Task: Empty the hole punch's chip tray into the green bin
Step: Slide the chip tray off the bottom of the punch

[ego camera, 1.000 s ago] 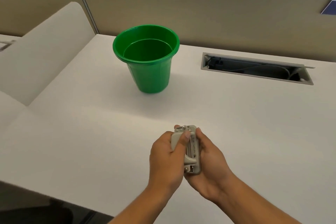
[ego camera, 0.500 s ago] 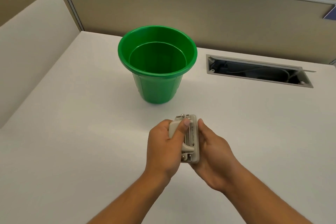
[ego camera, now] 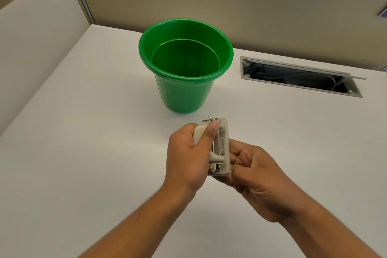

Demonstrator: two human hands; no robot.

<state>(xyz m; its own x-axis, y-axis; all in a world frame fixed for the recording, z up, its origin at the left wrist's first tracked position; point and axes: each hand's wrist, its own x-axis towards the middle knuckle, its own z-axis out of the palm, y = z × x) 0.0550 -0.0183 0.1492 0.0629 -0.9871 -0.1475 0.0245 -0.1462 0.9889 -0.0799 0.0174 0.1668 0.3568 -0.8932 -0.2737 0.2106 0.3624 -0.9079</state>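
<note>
A small beige hole punch (ego camera: pixel 219 146) is held above the white desk, a short way in front of the green bin (ego camera: pixel 185 94). My left hand (ego camera: pixel 186 153) grips its left side, thumb laid along the top lever. My right hand (ego camera: pixel 257 178) holds its right side and underside, fingers curled at the near end of the base. The chip tray under the punch is hidden by my fingers. The bin stands upright, and its open inside looks bare.
A recessed cable slot (ego camera: pixel 301 76) with its flap raised lies in the desk (ego camera: pixel 94 153) right of the bin. A beige partition wall (ego camera: pixel 209 2) runs along the back, and a rounded white divider (ego camera: pixel 35 33) borders the left side.
Both hands have carried the punch forward, closer to the bin. My right fingers have slid back from the punch's far end to its near end.
</note>
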